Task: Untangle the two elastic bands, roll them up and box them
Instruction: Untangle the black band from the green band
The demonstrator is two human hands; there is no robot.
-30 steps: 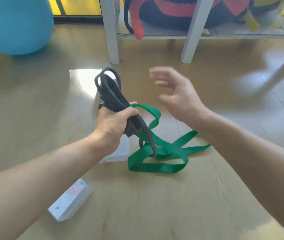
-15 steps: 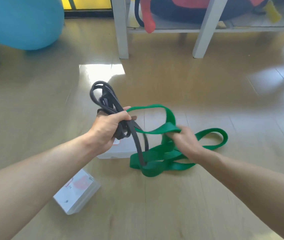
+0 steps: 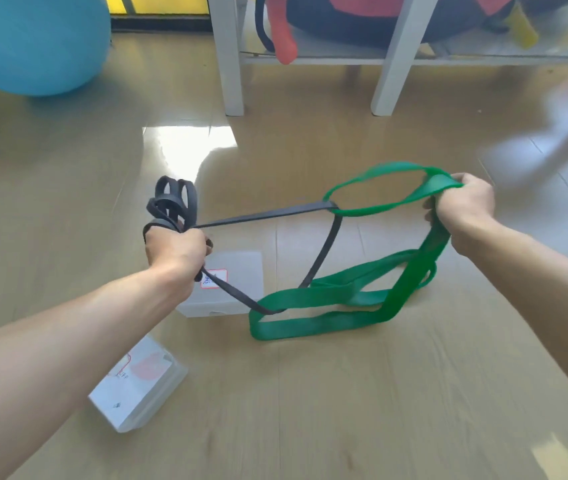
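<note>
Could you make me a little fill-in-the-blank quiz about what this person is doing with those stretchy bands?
1. The left hand grips a bunch of loops of the ____ band.
2. The right hand holds the ____ band.
3. The two bands are hooked together, so they are not yet ____.
4. Two translucent plastic boxes sit on the ____.

Missing words: black; green; untangled; floor

Two flat elastic bands are showing, one black rubber band (image 3: 261, 214) and one green rubber band (image 3: 327, 299); two translucent plastic boxes (image 3: 237, 296) (image 3: 137, 393) are lying on the floor; two bare hands (image 3: 175, 251) (image 3: 462, 206) are gripping.
</note>
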